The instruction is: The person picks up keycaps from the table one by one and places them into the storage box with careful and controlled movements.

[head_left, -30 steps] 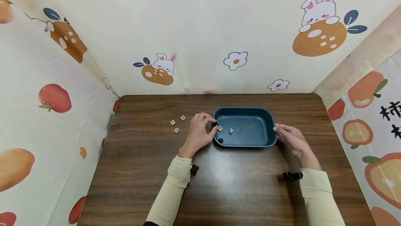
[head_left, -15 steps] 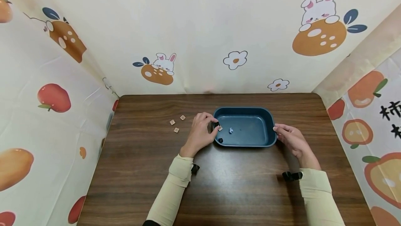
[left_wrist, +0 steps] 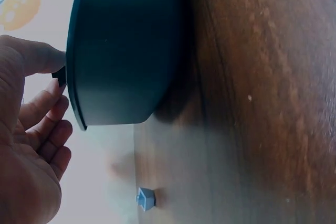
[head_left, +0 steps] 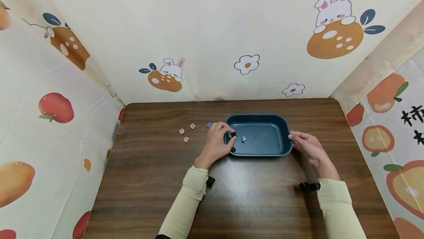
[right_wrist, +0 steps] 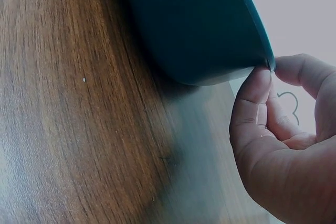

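Note:
My left hand (head_left: 215, 144) pinches a small black keycap (head_left: 233, 134) between thumb and fingertips, over the left end of a dark blue tray (head_left: 265, 136). The left wrist view shows the black keycap (left_wrist: 60, 76) right at the tray's rim. With thumb and fingers my right hand (head_left: 308, 147) grips the rim at the tray's right end; the right wrist view shows this pinch up close. Inside the tray lie a light blue piece (head_left: 244, 139) and another black keycap (head_left: 233, 150). My left fingers mostly hide a tan piece in there.
Left of the tray, three tan keycaps (head_left: 186, 139) lie on the brown wooden table (head_left: 149, 180). A blue keycap (head_left: 209, 125) sits just behind my left hand. Fruit-printed cloth (head_left: 212, 40) hangs along the table's back and sides.
My left hand has moved right with the black keycap, from the tray's left rim to over its inside. The blue keycap behind it has come into view. My right hand stays at the rim.

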`<control>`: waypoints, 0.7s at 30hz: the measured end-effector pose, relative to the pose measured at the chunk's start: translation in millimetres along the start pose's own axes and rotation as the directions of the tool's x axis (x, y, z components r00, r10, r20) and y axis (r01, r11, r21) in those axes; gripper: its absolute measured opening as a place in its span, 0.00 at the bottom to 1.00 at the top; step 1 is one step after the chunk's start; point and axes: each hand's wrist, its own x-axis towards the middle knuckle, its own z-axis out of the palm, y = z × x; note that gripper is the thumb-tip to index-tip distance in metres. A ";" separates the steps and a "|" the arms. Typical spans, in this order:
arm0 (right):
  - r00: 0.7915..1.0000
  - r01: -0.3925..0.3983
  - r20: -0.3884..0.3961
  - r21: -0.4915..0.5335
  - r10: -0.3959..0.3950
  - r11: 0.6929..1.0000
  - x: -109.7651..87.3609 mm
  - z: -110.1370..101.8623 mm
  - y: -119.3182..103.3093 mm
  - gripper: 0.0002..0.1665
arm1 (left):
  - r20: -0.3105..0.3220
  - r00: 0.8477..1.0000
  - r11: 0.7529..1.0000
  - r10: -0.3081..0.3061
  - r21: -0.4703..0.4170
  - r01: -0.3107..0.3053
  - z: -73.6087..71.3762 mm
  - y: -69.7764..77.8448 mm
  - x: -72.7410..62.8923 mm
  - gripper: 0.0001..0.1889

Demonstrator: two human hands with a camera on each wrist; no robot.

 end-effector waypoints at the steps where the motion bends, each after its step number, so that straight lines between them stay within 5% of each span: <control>1: 1.000 -0.009 -0.001 -0.011 0.009 1.000 0.4 0.0 0.1 0.19 | 0.005 1.000 1.000 -0.001 0.001 0.001 1.1 0.0 -0.2 0.09; 5: 1.000 -0.028 0.004 -0.024 0.028 0.999 1.5 0.0 -0.3 0.27 | 0.022 1.000 1.000 -0.007 0.007 0.007 4.2 -0.9 -0.9 0.09; 21: 1.000 -0.001 0.007 0.008 0.001 1.000 1.3 0.0 1.8 0.17 | 0.051 0.999 1.000 0.008 -0.015 -0.007 12.6 6.7 1.1 0.09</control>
